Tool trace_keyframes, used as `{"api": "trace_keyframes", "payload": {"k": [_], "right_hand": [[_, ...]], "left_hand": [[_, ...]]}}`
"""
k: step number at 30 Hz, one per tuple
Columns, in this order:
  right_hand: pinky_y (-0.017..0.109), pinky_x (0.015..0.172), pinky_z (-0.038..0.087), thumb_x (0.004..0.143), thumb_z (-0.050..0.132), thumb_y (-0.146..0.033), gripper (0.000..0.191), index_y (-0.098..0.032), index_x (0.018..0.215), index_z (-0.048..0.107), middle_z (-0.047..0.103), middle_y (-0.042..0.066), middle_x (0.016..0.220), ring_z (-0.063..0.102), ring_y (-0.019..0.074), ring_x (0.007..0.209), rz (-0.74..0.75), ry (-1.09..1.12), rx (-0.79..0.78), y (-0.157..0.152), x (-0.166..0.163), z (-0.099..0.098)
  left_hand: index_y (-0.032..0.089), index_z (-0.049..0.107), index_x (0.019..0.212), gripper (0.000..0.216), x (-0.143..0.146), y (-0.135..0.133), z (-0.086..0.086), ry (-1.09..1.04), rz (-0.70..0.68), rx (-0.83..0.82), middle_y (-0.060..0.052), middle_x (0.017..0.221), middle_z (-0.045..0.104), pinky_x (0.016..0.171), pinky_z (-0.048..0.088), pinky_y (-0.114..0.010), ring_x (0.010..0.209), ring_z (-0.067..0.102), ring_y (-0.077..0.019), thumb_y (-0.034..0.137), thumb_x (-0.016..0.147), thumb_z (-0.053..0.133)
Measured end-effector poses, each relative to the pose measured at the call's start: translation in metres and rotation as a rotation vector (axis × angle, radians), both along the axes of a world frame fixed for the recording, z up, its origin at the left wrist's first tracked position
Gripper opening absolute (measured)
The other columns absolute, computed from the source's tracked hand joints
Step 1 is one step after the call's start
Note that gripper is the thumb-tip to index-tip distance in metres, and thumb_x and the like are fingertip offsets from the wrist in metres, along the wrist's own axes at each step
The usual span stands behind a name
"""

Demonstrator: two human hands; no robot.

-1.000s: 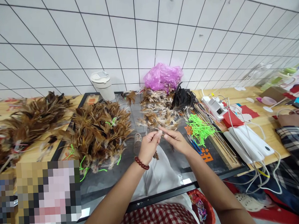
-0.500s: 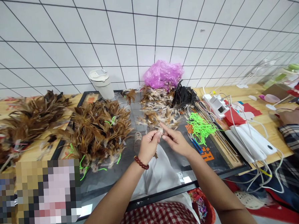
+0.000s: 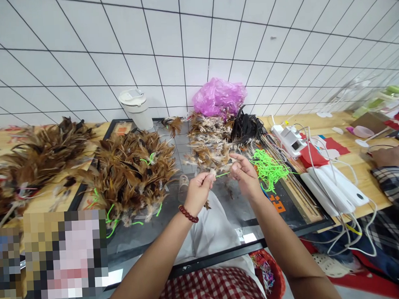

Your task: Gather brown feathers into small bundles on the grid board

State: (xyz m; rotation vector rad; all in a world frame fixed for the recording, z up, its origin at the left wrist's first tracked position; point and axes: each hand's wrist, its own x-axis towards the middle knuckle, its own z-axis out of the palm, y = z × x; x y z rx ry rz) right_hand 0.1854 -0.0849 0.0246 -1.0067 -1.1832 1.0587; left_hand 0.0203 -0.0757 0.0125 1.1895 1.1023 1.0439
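Note:
My left hand is closed in a pinch on a small feather bundle, whose fluffy pale end shows at the fingertips. A bright green cord runs taut from there to my right hand, which pinches its other end between thumb and finger. Just beyond the hands lies a pile of loose brown and cream feathers. To the right rests a heap of green cords. On the left sits a big pile of brown feather bundles, some with green cord on them.
A white lidded cup stands by the wall. Purple plastic and black feathers lie at the back. A power strip and white box with cables are right. Another person's sleeve shows at far right.
My right hand has moved right, away from my left, drawing the green cord out straight between them. My left hand stays nearly in place with the feathers.

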Motion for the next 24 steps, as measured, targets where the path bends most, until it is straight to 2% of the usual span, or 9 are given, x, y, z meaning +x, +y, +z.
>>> {"api": "trace_keyframes", "payload": {"k": [3, 6, 8, 10, 13, 17, 20, 24], "right_hand": [[0.024, 0.054, 0.032, 0.083, 0.058, -0.039, 0.033, -0.023, 0.112, 0.053, 0.038, -0.005, 0.062, 0.035, 0.0107, 0.055, 0.077, -0.034, 0.023, -0.005, -0.001, 0.008], [0.024, 0.058, 0.035, 0.086, 0.056, -0.036, 0.025, -0.021, 0.106, 0.056, 0.046, -0.003, 0.067, 0.041, 0.0106, 0.060, 0.315, -0.205, -0.019, -0.006, -0.003, 0.027], [0.023, 0.059, 0.037, 0.087, 0.054, -0.034, 0.019, -0.019, 0.098, 0.056, 0.051, -0.001, 0.072, 0.045, 0.0107, 0.064, 0.448, -0.316, -0.035, -0.001, -0.004, 0.042], [0.022, 0.059, 0.037, 0.087, 0.053, -0.029, 0.013, -0.017, 0.090, 0.056, 0.052, -0.001, 0.074, 0.045, 0.0097, 0.065, 0.513, -0.417, -0.022, 0.009, -0.005, 0.053], [0.020, 0.056, 0.036, 0.084, 0.053, -0.022, 0.007, -0.016, 0.086, 0.055, 0.050, -0.003, 0.071, 0.044, 0.0079, 0.062, 0.637, -0.508, -0.032, 0.025, -0.009, 0.061], [0.018, 0.049, 0.036, 0.081, 0.051, -0.016, 0.005, -0.017, 0.085, 0.053, 0.051, -0.005, 0.063, 0.045, 0.0065, 0.054, 0.809, -0.512, -0.118, 0.032, -0.023, 0.062], [0.016, 0.041, 0.032, 0.080, 0.050, -0.016, 0.006, -0.018, 0.085, 0.051, 0.052, -0.007, 0.058, 0.043, 0.0052, 0.043, 0.848, -0.449, -0.212, 0.034, -0.033, 0.064], [0.015, 0.040, 0.029, 0.075, 0.057, -0.019, 0.010, -0.017, 0.083, 0.052, 0.052, -0.007, 0.055, 0.042, 0.0045, 0.042, 0.711, -0.267, -0.277, 0.045, -0.029, 0.059]], "left_hand": [[0.017, 0.062, 0.064, 0.027, -0.002, 0.001, 0.001, 0.167, -0.010, 0.052, 0.002, 0.051, 0.047, 0.053, 0.028, -0.022, 0.050, 0.038, -0.0102, 0.036, 0.081, 0.054], [0.018, 0.063, 0.061, 0.020, -0.003, 0.000, 0.003, 0.299, -0.077, 0.135, 0.001, 0.052, 0.052, 0.056, 0.029, -0.023, 0.053, 0.043, -0.0126, 0.026, 0.078, 0.057], [0.019, 0.064, 0.061, 0.016, -0.003, -0.002, 0.003, 0.323, -0.140, 0.198, -0.001, 0.057, 0.058, 0.060, 0.031, -0.024, 0.057, 0.047, -0.0140, 0.021, 0.076, 0.059], [0.019, 0.065, 0.061, 0.016, -0.002, -0.004, 0.002, 0.326, -0.217, 0.246, -0.003, 0.061, 0.061, 0.063, 0.032, -0.024, 0.060, 0.050, -0.0152, 0.020, 0.077, 0.059], [0.019, 0.063, 0.059, 0.022, 0.000, -0.007, 0.000, 0.342, -0.308, 0.273, -0.003, 0.059, 0.060, 0.061, 0.033, -0.025, 0.058, 0.051, -0.0160, 0.023, 0.080, 0.057], [0.019, 0.065, 0.061, 0.015, 0.003, -0.006, -0.002, 0.318, -0.269, 0.272, -0.004, 0.062, 0.061, 0.062, 0.035, -0.026, 0.062, 0.053, -0.0177, 0.023, 0.075, 0.062], [0.019, 0.068, 0.068, 0.007, 0.003, -0.008, 0.003, 0.274, -0.232, 0.254, -0.005, 0.071, 0.064, 0.067, 0.038, -0.027, 0.071, 0.056, -0.0190, 0.021, 0.074, 0.064], [0.017, 0.063, 0.063, 0.022, 0.001, -0.013, 0.012, 0.203, -0.271, 0.209, -0.001, 0.058, 0.055, 0.060, 0.036, -0.024, 0.058, 0.049, -0.0127, 0.029, 0.081, 0.056]]}}
